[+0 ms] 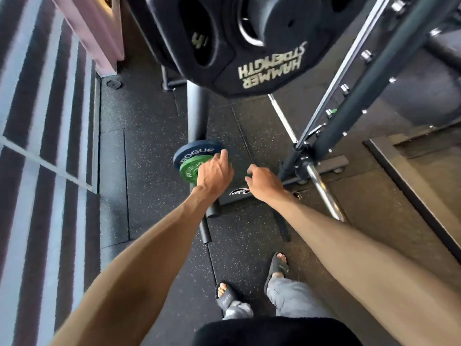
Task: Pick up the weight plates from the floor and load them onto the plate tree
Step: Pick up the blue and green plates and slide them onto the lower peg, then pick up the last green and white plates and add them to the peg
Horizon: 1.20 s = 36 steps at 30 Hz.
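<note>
Fingers (223,154) of the left hand (214,174) are reaching across the green plate (188,169), one tip touching the blue plate (193,152) behind it; whether they are grasping is hidden. Both plates are sitting low by the tree post (197,113) (on a peg or not, I cannot tell). The right hand (264,182) is hovering beside them, loosely curled, holding nothing. Likely the green plate is being seated; next, pressing it flush.
</note>
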Each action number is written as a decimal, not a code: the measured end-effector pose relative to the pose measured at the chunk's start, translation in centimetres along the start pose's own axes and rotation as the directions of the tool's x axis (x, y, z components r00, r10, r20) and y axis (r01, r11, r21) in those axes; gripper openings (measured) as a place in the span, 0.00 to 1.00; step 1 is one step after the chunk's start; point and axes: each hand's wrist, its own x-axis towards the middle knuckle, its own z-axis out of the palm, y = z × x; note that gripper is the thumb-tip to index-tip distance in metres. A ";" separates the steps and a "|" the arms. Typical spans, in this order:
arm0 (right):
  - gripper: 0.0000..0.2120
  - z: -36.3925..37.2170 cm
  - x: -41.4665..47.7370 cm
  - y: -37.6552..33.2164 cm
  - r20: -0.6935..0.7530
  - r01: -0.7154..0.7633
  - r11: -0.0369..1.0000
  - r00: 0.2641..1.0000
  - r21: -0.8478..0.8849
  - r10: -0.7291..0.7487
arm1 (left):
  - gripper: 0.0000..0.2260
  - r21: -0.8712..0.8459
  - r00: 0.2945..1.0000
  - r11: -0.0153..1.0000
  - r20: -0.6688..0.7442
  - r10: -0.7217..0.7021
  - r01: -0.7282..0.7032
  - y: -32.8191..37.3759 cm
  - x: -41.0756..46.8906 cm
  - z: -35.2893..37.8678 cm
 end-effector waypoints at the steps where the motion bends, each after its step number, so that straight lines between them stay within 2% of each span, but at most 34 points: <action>1: 0.12 -0.4 -0.9 1.7 0.017 -0.043 0.999 0.999 -0.001 0.043 | 0.11 0.005 0.997 0.999 0.071 0.039 -0.039 1.9 0.0 0.6; 4: 0.10 -1.1 -3.4 7.6 0.082 -0.143 0.990 0.986 0.015 0.142 | 0.12 0.047 0.950 0.996 0.306 0.061 -0.079 7.9 -0.2 2.8; 6: 0.09 -1.9 -4.9 12.0 0.121 -0.201 0.979 0.973 0.024 0.196 | 0.15 0.055 0.903 0.987 0.413 0.116 -0.152 12.3 -0.3 4.8; 9: 0.10 -3.8 -7.3 18.7 0.151 -0.257 0.966 0.956 0.031 0.250 | 0.15 -0.040 0.841 0.985 0.516 0.163 -0.167 19.0 0.3 7.2; 14: 0.14 -6.4 -11.4 31.1 0.169 -0.370 0.928 0.918 0.045 0.358 | 0.13 -0.157 0.676 0.971 0.697 0.239 -0.181 31.6 1.4 12.7; 18: 0.12 -8.6 -13.9 40.7 0.215 -0.418 0.906 0.893 0.068 0.396 | 0.11 -0.225 0.619 0.963 0.738 0.268 -0.149 41.2 1.8 16.6; 21: 0.12 -10.6 -15.7 46.4 0.213 -0.480 0.863 0.870 0.157 0.445 | 0.12 -0.239 0.576 0.964 0.775 0.261 -0.116 47.5 2.3 18.5; 25: 0.11 -13.7 -16.1 52.8 0.253 -0.500 0.852 0.854 0.158 0.454 | 0.13 -0.250 0.552 0.966 0.798 0.242 -0.063 54.0 3.9 20.7; 31: 0.14 -17.5 -11.1 60.9 0.307 -0.552 0.809 0.820 0.202 0.483 | 0.07 -0.237 0.520 0.971 0.829 0.206 -0.008 61.4 10.0 23.9; 36: 0.14 -21.2 -4.0 67.1 0.292 -0.565 0.802 0.814 0.195 0.502 | 0.06 -0.219 0.535 0.975 0.829 0.163 0.042 66.7 18.8 27.0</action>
